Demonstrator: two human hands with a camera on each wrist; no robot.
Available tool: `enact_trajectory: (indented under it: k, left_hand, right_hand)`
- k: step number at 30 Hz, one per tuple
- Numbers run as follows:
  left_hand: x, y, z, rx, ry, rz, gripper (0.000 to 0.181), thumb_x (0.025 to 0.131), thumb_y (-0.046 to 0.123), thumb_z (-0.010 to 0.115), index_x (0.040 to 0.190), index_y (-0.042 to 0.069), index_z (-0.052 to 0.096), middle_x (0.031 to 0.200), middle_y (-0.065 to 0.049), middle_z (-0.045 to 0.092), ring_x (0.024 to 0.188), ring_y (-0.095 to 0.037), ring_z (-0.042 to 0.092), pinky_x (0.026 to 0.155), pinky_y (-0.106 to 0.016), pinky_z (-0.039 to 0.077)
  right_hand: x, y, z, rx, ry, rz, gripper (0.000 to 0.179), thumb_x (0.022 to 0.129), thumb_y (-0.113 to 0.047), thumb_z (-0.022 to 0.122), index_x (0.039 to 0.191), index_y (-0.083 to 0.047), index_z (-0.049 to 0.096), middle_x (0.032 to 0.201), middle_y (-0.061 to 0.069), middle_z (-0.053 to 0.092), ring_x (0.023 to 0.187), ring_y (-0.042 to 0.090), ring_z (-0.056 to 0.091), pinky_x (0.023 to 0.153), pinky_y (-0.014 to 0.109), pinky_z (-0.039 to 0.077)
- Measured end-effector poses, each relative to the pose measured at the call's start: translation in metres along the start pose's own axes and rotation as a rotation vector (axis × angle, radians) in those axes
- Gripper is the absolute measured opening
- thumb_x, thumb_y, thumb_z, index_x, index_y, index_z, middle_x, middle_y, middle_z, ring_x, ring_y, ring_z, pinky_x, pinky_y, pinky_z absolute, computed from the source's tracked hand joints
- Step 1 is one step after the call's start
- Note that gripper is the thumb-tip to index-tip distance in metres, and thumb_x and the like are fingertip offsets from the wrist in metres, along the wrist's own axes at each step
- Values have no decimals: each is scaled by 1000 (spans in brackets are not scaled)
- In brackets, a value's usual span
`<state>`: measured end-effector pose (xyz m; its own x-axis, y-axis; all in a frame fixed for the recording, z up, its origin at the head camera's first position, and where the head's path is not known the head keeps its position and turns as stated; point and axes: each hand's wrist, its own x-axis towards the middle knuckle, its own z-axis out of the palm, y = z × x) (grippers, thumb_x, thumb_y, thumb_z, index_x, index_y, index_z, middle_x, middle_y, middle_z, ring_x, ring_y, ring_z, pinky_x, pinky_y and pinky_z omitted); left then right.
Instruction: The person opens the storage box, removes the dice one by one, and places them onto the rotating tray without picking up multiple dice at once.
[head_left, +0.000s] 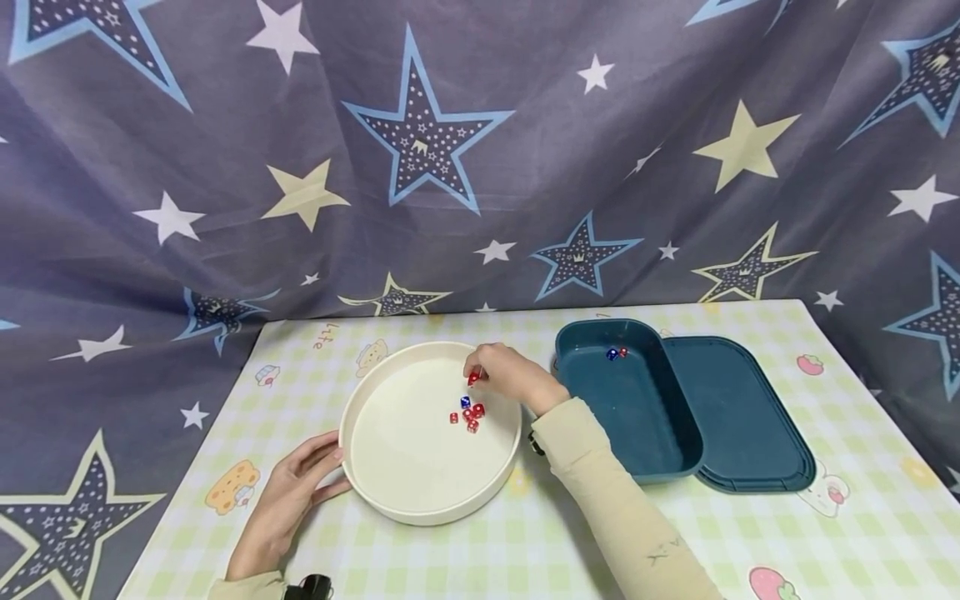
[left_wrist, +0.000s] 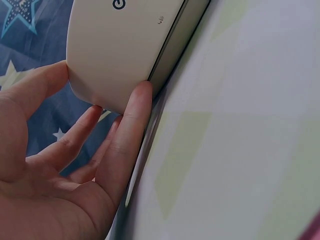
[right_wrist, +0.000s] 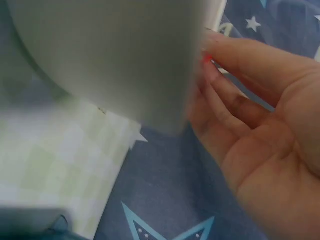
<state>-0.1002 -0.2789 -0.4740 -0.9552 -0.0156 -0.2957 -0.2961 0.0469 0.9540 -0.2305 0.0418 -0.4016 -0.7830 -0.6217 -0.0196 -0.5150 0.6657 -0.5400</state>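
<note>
My left hand [head_left: 296, 479] holds the outside wall of a round cream tray [head_left: 397, 450] at its left. In the left wrist view its fingertips [left_wrist: 142, 92] press the wall between rim and base. Over the tray's upper right, my right hand [head_left: 510, 371] pinches a red die [head_left: 473, 379]. A blur of red shows between the fingers in the right wrist view. Just below the hand, a blue die [head_left: 465, 402] and several red dice [head_left: 472, 426] lie on the tray floor.
A deep teal box [head_left: 622, 425] stands right of the tray, with a blue die [head_left: 612, 354] and a small red die [head_left: 622, 352] near its far end. Its flat teal lid [head_left: 750, 417] lies alongside. Behind the checked tablecloth [head_left: 420, 567] hangs a starry curtain [head_left: 525, 183].
</note>
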Motion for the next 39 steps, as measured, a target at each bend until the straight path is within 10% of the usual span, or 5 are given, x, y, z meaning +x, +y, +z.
enact_trajectory:
  k: [15, 39]
  left_hand:
    - [0, 0, 0, -7, -3, 4, 64, 97, 29, 67, 148, 2, 39, 142, -16, 45, 110, -9, 65, 95, -36, 60]
    - [-1, 0, 0, 13, -19, 11, 65, 98, 31, 65, 149, 2, 37, 143, -17, 44, 110, -8, 65, 96, -35, 60]
  right_hand:
    - [7, 2, 17, 7, -13, 6, 13, 91, 0, 69, 103, -3, 73, 103, 9, 70, 91, 19, 61, 84, 30, 58]
    - [-14, 6, -12, -5, 38, -3, 21, 93, -2, 67, 114, 0, 71, 110, 11, 65, 93, 21, 65, 84, 26, 59]
